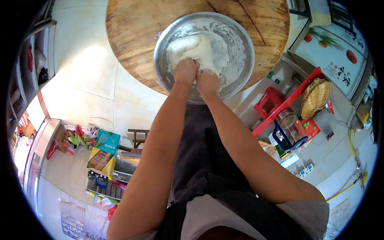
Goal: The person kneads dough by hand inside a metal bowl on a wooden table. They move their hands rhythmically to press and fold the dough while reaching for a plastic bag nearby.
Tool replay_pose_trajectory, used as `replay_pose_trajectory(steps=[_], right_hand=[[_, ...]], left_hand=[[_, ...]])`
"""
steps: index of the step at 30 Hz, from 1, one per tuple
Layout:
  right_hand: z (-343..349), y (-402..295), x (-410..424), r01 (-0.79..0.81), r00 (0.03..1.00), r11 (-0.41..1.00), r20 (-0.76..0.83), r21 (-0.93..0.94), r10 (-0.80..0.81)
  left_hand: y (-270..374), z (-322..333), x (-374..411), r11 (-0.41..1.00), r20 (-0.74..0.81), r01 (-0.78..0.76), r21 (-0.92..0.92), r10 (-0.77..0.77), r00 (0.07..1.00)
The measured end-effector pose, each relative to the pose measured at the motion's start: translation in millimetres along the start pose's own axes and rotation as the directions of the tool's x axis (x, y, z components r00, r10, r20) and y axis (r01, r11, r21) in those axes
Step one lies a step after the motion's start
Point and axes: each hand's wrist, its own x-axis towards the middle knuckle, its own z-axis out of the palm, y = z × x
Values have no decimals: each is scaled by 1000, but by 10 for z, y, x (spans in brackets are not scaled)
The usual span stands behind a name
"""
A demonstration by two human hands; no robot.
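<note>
A large mass of white dough (195, 48) lies in the left part of a wide metal basin (249, 57), whose inner wall is smeared with flour. My left hand (184, 71) has its fingers curled on the near edge of the dough. Right beside it, my right hand (208, 81) is also curled onto the dough, with pale flour or dough on its knuckles. Both sets of fingertips are largely hidden. The basin rests on a round wooden table (135, 39).
On the right are a red plastic stool (270, 100), a woven basket (316, 97) and a clear container with a blue frame (289, 129). At lower left, cardboard boxes (103, 150) stand near a small wooden chair (139, 136). A long dark crack runs across the tabletop.
</note>
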Motion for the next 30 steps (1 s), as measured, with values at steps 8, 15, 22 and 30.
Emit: replay_pose_trajectory(steps=[8, 15, 22, 30], right_hand=[[-198, -36, 555, -47, 920, 995, 385, -85, 76], [-143, 82, 1034, 155, 596, 988, 794, 28, -116], [-312, 409, 54, 186, 980, 948, 15, 258, -196], [-169, 291, 356, 285, 910, 957, 328, -47, -255]], left_hand=[[161, -336, 216, 998, 161, -44, -54, 52, 986], [87, -228, 496, 994, 133, 66, -88, -54, 990], [175, -223, -385, 997, -72, -72, 24, 73, 995], [63, 1, -62, 979, 87, 52, 197, -71, 994]])
